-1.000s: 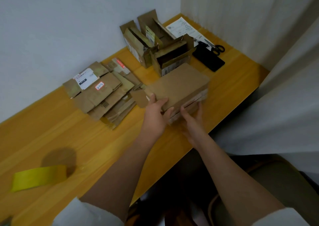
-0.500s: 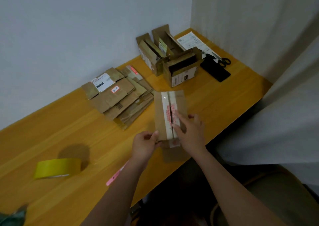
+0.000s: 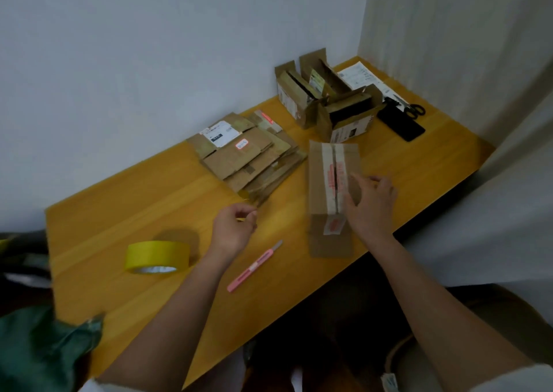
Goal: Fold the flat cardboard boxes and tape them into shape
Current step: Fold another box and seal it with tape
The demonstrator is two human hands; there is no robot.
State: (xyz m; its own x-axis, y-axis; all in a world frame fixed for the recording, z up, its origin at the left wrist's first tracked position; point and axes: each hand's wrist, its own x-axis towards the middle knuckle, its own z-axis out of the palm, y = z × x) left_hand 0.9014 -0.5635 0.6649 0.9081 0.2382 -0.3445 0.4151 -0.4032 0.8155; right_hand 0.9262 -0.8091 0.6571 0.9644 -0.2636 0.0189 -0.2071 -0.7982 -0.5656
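Note:
A folded brown cardboard box [image 3: 321, 182] lies on the wooden table [image 3: 143, 194], its closed flaps facing up with old white tape along the seam. My right hand [image 3: 371, 203] grips its right upper edge, thumb on the flap. Left of the box, my left hand [image 3: 235, 230] hovers over the table, loosely curled, with nothing plainly in it. A yellow tape roll [image 3: 157, 255] lies further left. A stack of flat cardboard boxes [image 3: 245, 155] sits behind my left hand.
A pink utility knife [image 3: 254, 267] lies near the table's front edge. Three opened-up boxes [image 3: 344, 119] stand at the back right, beside a black phone [image 3: 401, 123], scissors [image 3: 414, 110] and a printed sheet [image 3: 359, 77]. A green bag [image 3: 39, 352] is at lower left.
The box came down from both hands onto the table with the taped seam up. My left hand let go and moved left, while my right hand stays on the box.

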